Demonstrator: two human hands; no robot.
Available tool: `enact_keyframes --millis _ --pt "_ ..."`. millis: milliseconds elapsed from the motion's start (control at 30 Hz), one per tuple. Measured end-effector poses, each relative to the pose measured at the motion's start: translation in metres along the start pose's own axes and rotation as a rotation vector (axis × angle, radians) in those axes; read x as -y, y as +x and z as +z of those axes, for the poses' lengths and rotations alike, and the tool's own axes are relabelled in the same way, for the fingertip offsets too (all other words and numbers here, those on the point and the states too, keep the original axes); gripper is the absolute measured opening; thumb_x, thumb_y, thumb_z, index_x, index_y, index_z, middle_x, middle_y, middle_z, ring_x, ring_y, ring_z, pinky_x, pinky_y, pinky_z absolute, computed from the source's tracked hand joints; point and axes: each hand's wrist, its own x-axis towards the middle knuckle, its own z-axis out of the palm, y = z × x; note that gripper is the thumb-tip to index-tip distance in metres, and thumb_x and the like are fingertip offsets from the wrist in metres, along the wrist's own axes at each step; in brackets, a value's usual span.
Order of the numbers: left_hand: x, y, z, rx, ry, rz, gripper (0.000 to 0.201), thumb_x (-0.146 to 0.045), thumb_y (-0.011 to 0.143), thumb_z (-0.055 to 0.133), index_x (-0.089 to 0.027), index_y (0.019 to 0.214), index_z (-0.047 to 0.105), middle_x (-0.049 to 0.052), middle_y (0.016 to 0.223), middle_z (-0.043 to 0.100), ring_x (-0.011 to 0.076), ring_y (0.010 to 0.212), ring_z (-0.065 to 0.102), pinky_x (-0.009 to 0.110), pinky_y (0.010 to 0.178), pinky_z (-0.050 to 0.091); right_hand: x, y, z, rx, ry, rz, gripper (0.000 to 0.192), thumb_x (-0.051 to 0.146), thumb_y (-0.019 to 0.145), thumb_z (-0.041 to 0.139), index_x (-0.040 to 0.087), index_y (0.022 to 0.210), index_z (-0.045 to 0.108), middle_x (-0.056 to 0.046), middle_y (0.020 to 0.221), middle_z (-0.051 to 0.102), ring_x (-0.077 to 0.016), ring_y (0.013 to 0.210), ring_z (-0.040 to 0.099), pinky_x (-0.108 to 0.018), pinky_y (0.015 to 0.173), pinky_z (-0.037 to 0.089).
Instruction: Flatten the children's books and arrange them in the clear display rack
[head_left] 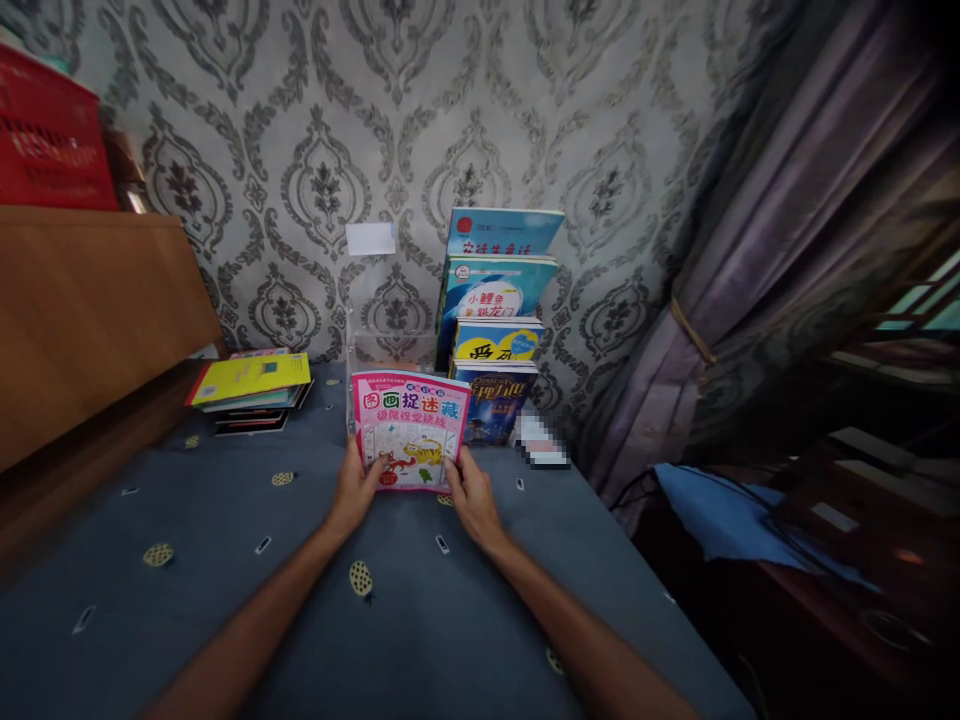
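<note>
Left hand and right hand clasp a pink picture-puzzle book by its sides, partly hiding the clear rack behind. Stepped children's books stand rackside right; a yellow-topped book stack lies left.

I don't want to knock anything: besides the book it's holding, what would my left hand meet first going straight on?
Likely the clear rack, seemingly beyond the pink book in your left hand; depth is unclear.
</note>
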Motion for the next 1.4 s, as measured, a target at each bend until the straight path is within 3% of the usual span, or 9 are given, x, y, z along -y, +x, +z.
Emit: enact_keyframes --millis 400,800,1067,1233,1400 --pt "-0.001 -0.002 -0.002 0.023 -0.011 -0.043 0.045 -0.043 0.086 0.063 -0.02 0.121 0.048 0.009 0.118 0.07 0.0249 0.11 0.067 0.04 0.094 0.055 -0.005 -0.004 0.0 -0.025 0.102 0.013 0.028 0.039 0.101 0.042 0.02 0.117 0.056 -0.009 0.106 0.073 -0.0223 0.09 0.07 -0.031 0.076 0.055" --pt "0.003 -0.004 -0.004 0.034 0.024 -0.092 0.048 -0.042 0.088 0.062 -0.02 0.128 0.047 0.01 0.118 0.07 0.027 0.114 0.066 0.042 0.098 0.054 -0.017 -0.013 0.0 -0.017 0.207 0.034 0.037 0.039 0.1 0.048 0.021 0.132 0.055 -0.011 0.126 0.069 -0.0252 0.114 0.066 -0.041 0.096 0.055" --pt "0.001 -0.005 -0.002 0.042 0.019 -0.119 0.049 -0.045 0.089 0.061 -0.02 0.129 0.047 0.011 0.12 0.069 0.0258 0.112 0.067 0.039 0.094 0.055 -0.013 -0.02 -0.004 0.004 0.342 0.11 0.038 0.043 0.101 0.05 0.022 0.131 0.058 -0.011 0.125 0.069 -0.0233 0.104 0.069 -0.035 0.081 0.06" --pt "-0.005 -0.003 -0.003 0.067 0.04 -0.167 0.048 -0.046 0.089 0.06 -0.02 0.127 0.046 0.011 0.118 0.07 0.0259 0.11 0.067 0.039 0.094 0.055 -0.009 -0.02 -0.004 -0.005 0.399 0.156 0.038 0.044 0.1 0.053 0.023 0.131 0.058 -0.011 0.126 0.069 -0.0238 0.107 0.069 -0.036 0.084 0.061" --pt "-0.009 0.0 -0.012 0.116 0.124 -0.113 0.042 -0.046 0.092 0.057 -0.02 0.124 0.051 0.01 0.113 0.071 0.0246 0.104 0.068 0.037 0.09 0.054 -0.006 -0.02 -0.004 -0.03 0.39 0.157 0.038 0.046 0.098 0.054 0.023 0.127 0.06 -0.011 0.122 0.07 -0.0246 0.105 0.069 -0.037 0.084 0.061"
